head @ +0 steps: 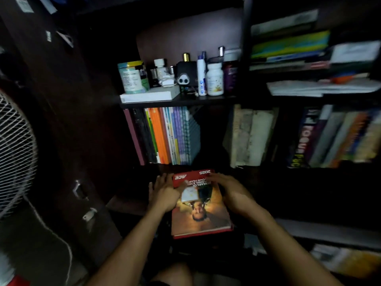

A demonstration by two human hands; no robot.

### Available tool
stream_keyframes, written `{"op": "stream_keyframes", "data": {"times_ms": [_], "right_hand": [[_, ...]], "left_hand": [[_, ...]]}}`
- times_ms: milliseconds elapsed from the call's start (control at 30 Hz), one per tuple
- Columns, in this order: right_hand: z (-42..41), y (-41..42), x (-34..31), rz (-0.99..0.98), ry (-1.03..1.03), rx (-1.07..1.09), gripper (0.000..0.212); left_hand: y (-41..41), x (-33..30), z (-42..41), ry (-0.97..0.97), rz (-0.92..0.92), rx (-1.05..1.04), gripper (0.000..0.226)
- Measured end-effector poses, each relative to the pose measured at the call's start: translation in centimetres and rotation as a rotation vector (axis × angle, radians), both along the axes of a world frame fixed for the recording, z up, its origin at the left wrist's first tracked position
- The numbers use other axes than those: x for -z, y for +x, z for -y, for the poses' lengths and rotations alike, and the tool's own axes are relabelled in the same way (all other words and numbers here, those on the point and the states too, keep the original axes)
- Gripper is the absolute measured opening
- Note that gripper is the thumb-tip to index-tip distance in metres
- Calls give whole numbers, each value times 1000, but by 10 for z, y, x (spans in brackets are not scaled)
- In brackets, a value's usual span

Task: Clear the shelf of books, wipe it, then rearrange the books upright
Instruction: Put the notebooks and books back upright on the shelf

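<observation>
A red hardcover book (201, 215) with a photo cover lies flat below the shelf, its far end near the shelf's front edge. My left hand (165, 193) lies on the book's left edge with its fingers stretched forward. My right hand (228, 190) rests over the book's right side, fingers spread toward its top. On the shelf (156, 167) behind them stands a row of upright books (167, 135) with orange, purple and grey spines at the left. A few worn pale books (249, 137) lean at the right, with a dark gap between the two groups.
The shelf above carries bottles and jars (206, 75) and a white box (150, 96). Stacked papers and books (309, 58) fill the right compartments, with more upright books (334, 139) below. A white fan (14, 153) stands at the left. A dark cupboard door (82, 193) is beside it.
</observation>
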State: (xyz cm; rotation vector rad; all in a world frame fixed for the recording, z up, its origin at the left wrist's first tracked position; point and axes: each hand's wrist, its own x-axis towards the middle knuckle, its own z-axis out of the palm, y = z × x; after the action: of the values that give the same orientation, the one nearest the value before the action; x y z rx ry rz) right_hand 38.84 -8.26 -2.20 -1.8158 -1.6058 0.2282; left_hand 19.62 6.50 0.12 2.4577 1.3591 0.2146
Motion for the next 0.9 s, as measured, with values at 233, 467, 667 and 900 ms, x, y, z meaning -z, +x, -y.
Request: {"op": "stream_keyframes", "data": {"times_ms": [233, 467, 667, 900], "right_hand": [[124, -12, -8, 205, -202, 215, 70], [214, -16, -21, 271, -411, 395, 94], [216, -22, -31, 481, -381, 481, 90], [197, -6, -68, 81, 118, 716, 60]], "left_hand": [[51, 4, 67, -9, 205, 144, 64], [101, -1, 127, -107, 321, 238, 30], [102, -10, 126, -181, 330, 303, 35], [92, -4, 117, -235, 378, 415, 45]]}}
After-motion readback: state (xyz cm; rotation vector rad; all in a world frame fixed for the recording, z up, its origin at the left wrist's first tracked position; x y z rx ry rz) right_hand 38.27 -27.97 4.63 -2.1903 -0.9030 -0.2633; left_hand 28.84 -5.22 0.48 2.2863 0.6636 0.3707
